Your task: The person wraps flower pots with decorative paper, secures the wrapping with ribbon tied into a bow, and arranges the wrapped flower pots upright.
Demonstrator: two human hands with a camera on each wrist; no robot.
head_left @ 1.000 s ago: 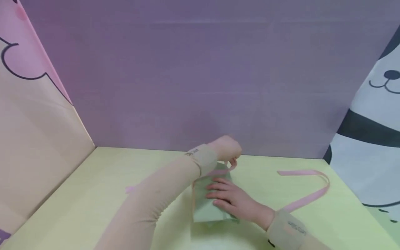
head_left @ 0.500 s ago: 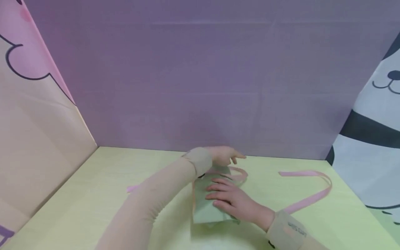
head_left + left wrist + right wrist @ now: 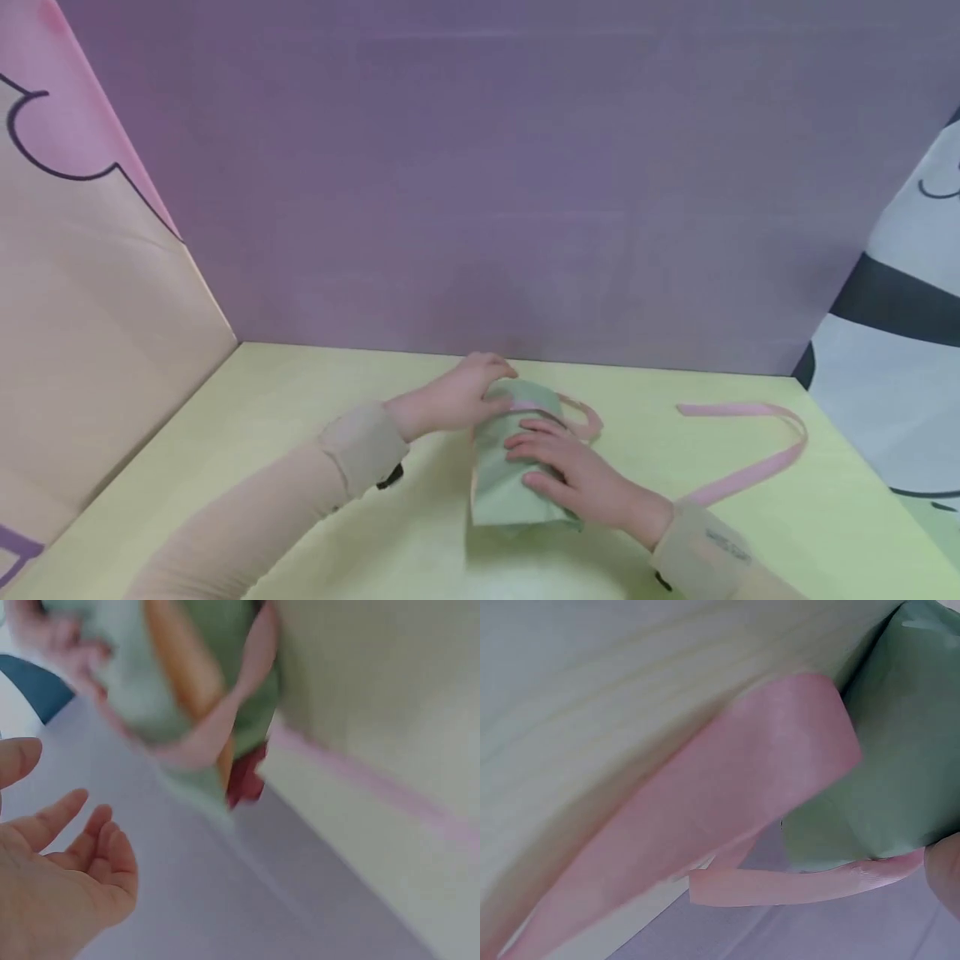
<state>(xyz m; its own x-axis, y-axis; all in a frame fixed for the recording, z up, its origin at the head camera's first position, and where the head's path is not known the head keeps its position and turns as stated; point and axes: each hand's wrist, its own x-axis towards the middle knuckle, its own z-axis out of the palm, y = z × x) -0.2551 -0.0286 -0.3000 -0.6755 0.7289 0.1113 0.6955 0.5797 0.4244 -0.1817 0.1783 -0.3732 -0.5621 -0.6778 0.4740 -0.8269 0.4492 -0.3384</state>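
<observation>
A green wrapped package [image 3: 498, 496] lies on the table. In the left wrist view its side shows an orange-tan strip [image 3: 180, 660] and a dark red piece [image 3: 246, 778] at the far end. Pink ribbon [image 3: 202, 742] crosses the package and makes a loop [image 3: 591, 423] at its right side. My right hand [image 3: 581, 475] rests on top, fingers spread and fairly straight. My left hand [image 3: 457, 396] is at the far left edge of the package; in the left wrist view its fingers are relaxed, gently bent, with nothing between them.
A long pink ribbon tail [image 3: 742, 483] curves over the pale yellow table [image 3: 360, 367] to the right, beyond my right wrist. A purple wall [image 3: 480, 183] stands behind the table. Printed panels [image 3: 90, 275] close off the left and right sides.
My left hand has let go of the ribbon and drawn back leftward from beyond the package to its left edge. The ribbon loop has dropped at the right side. The right hand stays on the package.
</observation>
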